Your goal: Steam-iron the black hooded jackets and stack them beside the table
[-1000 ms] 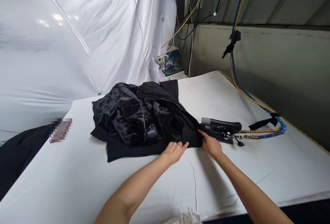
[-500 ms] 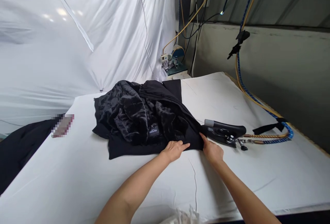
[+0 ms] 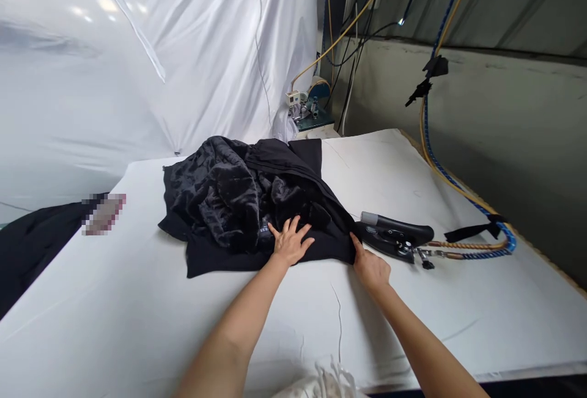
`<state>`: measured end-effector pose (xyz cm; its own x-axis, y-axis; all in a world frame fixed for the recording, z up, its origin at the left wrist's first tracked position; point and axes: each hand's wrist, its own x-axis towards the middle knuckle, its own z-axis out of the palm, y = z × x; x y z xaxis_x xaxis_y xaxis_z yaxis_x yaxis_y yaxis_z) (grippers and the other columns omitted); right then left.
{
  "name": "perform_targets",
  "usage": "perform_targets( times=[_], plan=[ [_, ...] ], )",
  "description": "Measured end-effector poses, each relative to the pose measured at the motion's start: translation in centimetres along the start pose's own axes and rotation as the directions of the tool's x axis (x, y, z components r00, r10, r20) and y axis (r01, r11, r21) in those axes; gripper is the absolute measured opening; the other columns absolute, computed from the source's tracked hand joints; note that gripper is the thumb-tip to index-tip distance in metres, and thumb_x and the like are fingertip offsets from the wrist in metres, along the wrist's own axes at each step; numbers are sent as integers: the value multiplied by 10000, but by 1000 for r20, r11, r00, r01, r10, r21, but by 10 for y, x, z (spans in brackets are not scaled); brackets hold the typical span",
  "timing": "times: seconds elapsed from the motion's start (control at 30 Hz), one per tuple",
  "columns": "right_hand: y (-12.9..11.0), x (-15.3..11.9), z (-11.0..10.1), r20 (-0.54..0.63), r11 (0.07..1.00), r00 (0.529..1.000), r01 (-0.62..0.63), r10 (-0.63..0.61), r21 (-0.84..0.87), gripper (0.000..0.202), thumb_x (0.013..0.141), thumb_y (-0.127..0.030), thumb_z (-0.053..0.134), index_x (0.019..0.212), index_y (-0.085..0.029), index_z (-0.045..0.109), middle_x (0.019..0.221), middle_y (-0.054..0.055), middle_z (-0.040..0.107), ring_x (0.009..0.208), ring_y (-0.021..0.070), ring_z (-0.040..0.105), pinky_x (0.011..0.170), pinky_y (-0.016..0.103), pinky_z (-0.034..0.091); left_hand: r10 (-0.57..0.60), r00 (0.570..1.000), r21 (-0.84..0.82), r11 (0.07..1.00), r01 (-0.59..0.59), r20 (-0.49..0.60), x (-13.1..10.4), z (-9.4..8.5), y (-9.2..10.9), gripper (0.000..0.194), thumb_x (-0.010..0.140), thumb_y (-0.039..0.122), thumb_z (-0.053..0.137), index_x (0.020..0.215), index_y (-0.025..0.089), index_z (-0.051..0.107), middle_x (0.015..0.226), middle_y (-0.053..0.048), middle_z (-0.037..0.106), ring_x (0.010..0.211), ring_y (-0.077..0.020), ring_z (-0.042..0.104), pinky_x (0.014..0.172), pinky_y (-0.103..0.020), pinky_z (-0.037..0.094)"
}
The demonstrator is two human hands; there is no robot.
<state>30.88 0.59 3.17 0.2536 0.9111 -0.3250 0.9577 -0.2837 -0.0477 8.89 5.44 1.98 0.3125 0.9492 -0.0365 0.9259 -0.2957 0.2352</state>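
A black jacket (image 3: 220, 196) with a plush lining lies opened out, inside up. My left hand (image 3: 290, 243) rests flat on its lower part with fingers spread, partly covering a small lettered label (image 3: 265, 228). At the jacket's right lower corner, my right hand (image 3: 372, 268) has its fingers closed on the hem, the index finger stretched along the edge. Just beyond that hand lies a black steam iron (image 3: 389, 236) on its side, close to the jacket's right edge.
The white-covered table (image 3: 468, 300) bears everything. Blue and orange hoses (image 3: 509, 236) run from the iron up along the right. Behind stands a sewing machine (image 3: 309, 114) beside a white curtain (image 3: 137, 80). Dark cloth (image 3: 41, 242) and a blurred patch are at the left edge.
My left hand has moved left along the jacket and opened, its fingers now spread over the label. My right hand stays at the corner. The view has shifted slightly.
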Motion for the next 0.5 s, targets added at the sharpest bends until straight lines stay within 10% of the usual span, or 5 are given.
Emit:
perform_targets(
  times=[0.37,0.5],
  plan=[
    [6,-2,-16,-39,999,999,4,-6,-33,494,892,-281,259,1367,-411,300,919,60,653,783,244,623,601,345,451,-65,993,43,997,61,101,-1,3,-1,810,650,777,383,1362,410,266,1499,-25,102,1324,-419,54,917,-746,-5],
    [-14,-9,-16,-271,948,910,283,-313,-142,431,884,-275,324,1280,-326,484,1008,90,606,897,240,569,731,370,446,-77,993,43,996,73,85,2,4,0,816,647,773,392,1364,405,265,1501,-23,91,1326,-425,37,916,-747,-11]
  ],
)
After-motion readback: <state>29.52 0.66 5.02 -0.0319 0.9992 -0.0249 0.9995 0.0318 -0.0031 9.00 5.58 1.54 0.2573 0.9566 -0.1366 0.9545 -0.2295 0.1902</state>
